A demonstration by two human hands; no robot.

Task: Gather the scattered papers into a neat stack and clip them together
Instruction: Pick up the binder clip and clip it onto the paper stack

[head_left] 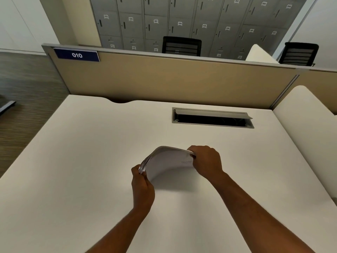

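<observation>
The worktop [91, 161] is smooth, matt off-white laminate. The paper stack [164, 161] is thin white sheets, matt and flexible. The cable hatch [212, 114] has a brushed grey metal flap. The divider panel [164, 79] looks like tan cloth with a metal rail.

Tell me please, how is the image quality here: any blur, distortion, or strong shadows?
Head view: wide-angle bending curves the partition and lockers; the floor at left is smeared by blur; light is soft and even, with a faint shadow under the paper stack held by left hand and right hand.
</observation>
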